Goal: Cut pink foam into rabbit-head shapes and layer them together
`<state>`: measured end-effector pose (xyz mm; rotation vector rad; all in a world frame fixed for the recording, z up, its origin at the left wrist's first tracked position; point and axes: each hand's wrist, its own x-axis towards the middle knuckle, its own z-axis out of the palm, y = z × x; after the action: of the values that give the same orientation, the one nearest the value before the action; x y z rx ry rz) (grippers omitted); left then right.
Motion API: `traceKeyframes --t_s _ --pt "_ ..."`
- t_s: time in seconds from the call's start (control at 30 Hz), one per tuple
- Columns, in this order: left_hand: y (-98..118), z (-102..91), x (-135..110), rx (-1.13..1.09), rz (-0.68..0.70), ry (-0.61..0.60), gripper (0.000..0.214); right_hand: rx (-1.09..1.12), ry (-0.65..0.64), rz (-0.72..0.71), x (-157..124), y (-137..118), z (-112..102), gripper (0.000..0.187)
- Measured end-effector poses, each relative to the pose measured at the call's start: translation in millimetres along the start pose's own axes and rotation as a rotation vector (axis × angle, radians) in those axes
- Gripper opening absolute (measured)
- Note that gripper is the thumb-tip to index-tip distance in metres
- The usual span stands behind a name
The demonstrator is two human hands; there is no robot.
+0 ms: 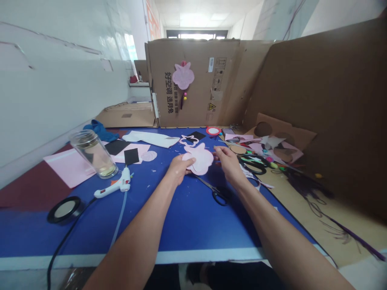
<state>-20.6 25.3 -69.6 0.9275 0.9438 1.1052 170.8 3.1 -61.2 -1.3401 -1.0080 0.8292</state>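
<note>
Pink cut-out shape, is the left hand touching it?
Touching. The head view shows the left hand on the pink cut-out shape, with its fingers lying over the shape's left edge.

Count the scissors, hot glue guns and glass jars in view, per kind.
Scissors: 2
Hot glue gun: 1
Glass jar: 1
Total: 4

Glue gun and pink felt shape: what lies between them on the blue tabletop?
In the head view, between the glue gun and the pink felt shape lie the left hand, holding the felt, and small scraps on the blue tabletop.
</note>
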Motion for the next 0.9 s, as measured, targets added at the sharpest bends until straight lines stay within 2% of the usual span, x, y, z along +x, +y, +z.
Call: traceKeyframes --t_s 0.1,0.2,0.3,0.4,0.5,0.57,0.7,0.83,0.9 --pt "-4.7 4.6 -5.4 0.07 -0.078 -0.089 0.032 0.03 0.074 -0.021 7.4 1.3 -8.0 0.044" --pt "-4.6 6.4 -7.4 0.053 -0.092 -0.099 0.029 0.035 0.087 -0.031 12.2 3.6 -14.5 0.046" --pt "1.3 0.7 -2.7 -0.086 -0.06 -0.009 0.027 -0.007 0.079 -0.019 15.1 6.3 -17.8 0.046" --pt "9.5 -11.9 8.1 -0.29 0.033 0.197 0.028 -0.1 0.038 -0.001 22.4 7.8 -13.9 0.042" --pt "13.9 -23.8 19.4 -0.436 0.114 0.409 0.03 -0.221 -0.018 -0.013 41.9 7.7 0.5 0.036" --pt "13.2 -27.9 24.4 -0.489 0.146 0.482 0.031 -0.315 -0.045 -0.035 62.6 6.8 14.6 0.03" --pt "6.3 -27.8 26.4 -0.493 0.183 0.496 0.031 -0.544 -0.109 -0.071 112.3 2.5 45.7 0.021" --pt "-0.5 -24.2 23.7 -0.386 0.197 0.504 0.032 -0.752 -0.264 -0.107 157.3 -3.8 78.3 0.036" --pt "-3.5 -22.8 22.8 -0.298 0.187 0.499 0.031 -0.827 -0.352 -0.132 175.7 -5.7 95.8 0.036"
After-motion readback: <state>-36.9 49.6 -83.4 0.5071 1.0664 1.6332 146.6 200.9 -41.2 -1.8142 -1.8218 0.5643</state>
